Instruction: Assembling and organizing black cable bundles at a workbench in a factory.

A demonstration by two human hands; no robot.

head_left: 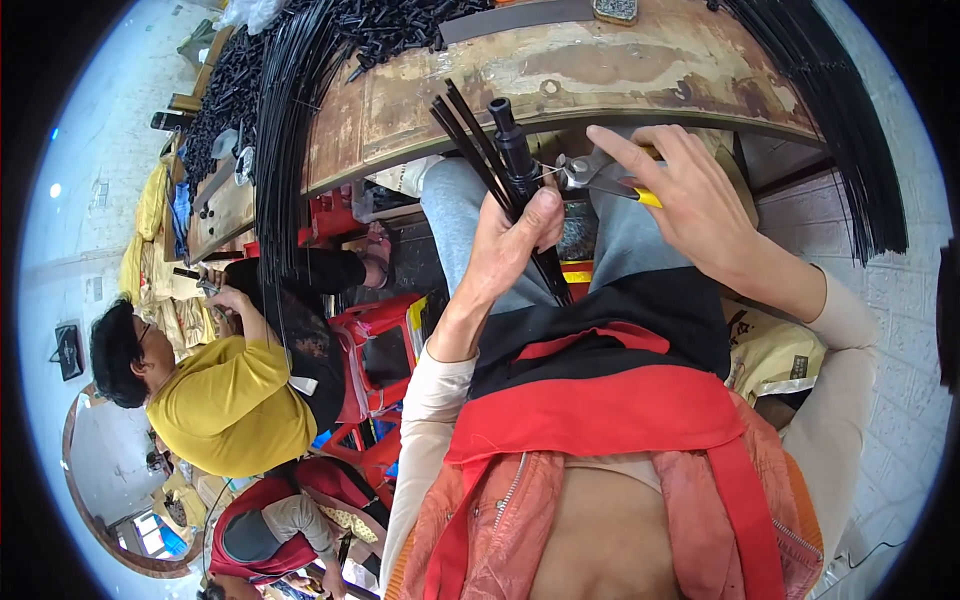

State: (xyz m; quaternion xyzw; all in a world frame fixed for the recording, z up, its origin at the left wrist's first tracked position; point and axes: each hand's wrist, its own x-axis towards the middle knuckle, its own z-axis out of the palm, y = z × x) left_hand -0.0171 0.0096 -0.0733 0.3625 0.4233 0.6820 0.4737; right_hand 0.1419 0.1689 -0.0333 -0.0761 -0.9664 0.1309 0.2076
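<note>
My left hand [508, 245] is closed round a stepped black tube fitting [512, 145] and several thin black rods [466, 145]. They stand tilted over my lap, and their lower ends come out below the fist. My right hand [692, 200] holds pliers [610, 180] with yellow-and-black handles, its index finger stretched out. The jaws are close to the fitting's side, at a thin light wire [549, 170] there. Whether the jaws grip the wire I cannot tell.
A worn wooden bench [620, 80] curves ahead, with a heap of small black parts [400, 25]. Bundles of long black rods hang over it at left [285, 130] and right [835, 110]. Red stools [385, 350] and a person in a yellow top [225, 400] are at left.
</note>
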